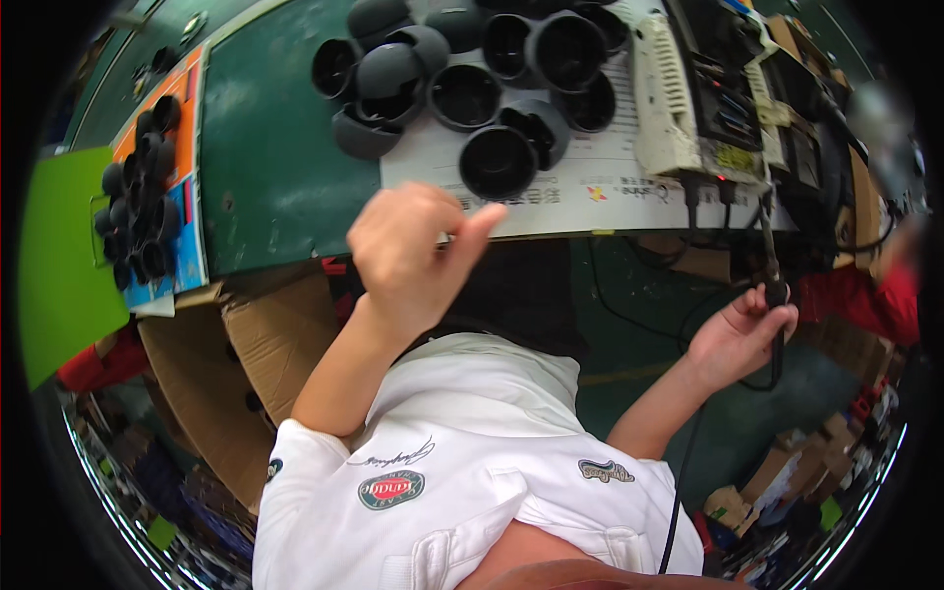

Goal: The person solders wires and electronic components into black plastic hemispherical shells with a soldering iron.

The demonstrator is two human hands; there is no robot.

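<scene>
My left hand (408, 251) hovers just off the table's front edge, its fingers curled in and its thumb stretched to the right. Whatever those fingers hold, if anything, is hidden. Closest to it on the table is a round black plastic cup-like shell (498, 162), lying with its hollow side showing. Behind that sits a cluster of similar dark shells (465, 96), some turned over to show grey outsides. Over on the right, my right hand (744, 332) grips the black handle of a soldering iron (773, 264), whose metal shaft points away from me toward the table edge.
A whitish boxy device (667, 93) with cables stands at the table's right. Printed paper (615, 208) lies under the shells on the green table (265, 177). More shells (147, 211) sit on an orange-and-blue board at left. An open cardboard box (280, 329) is below the edge.
</scene>
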